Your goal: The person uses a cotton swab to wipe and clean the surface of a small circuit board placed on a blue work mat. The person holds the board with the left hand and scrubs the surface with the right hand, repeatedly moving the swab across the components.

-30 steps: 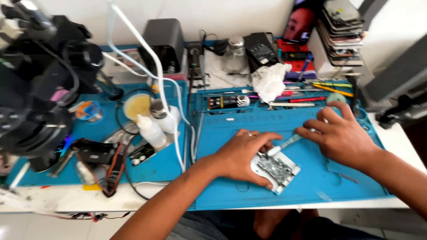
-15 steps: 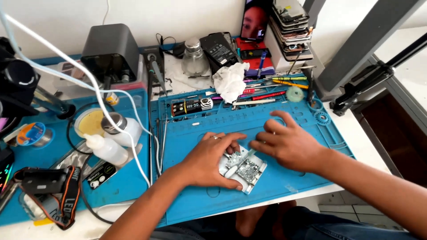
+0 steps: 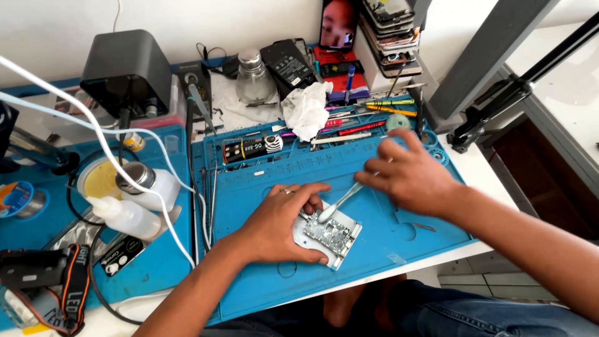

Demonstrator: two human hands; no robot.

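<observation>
Head view: left hand (image 3: 277, 228) pressed flat on small circuit board (image 3: 329, 235), pinning it to blue mat (image 3: 387, 231) on desk (image 3: 474, 181). Right hand (image 3: 412, 178) grip clenched around thin white brush (image 3: 340, 203). Brush tip touching board top, just beside left fingers (image 3: 306, 193).

Pretty cramped setup: a white surface (image 3: 465, 168) shoved right up against a plain white wall (image 3: 187, 22), mostly covered by two blue work mats (image 3: 374, 249). On the right a grey metal post (image 3: 480, 59) leans up out of view, with a black arm (image 3: 518, 90) running beside it. Past the surface's right edge there's a dark brown opening (image 3: 536, 168) with a pale frame, and light tiled floor (image 3: 486, 281) down below. Bright, even daylight all over.
</observation>
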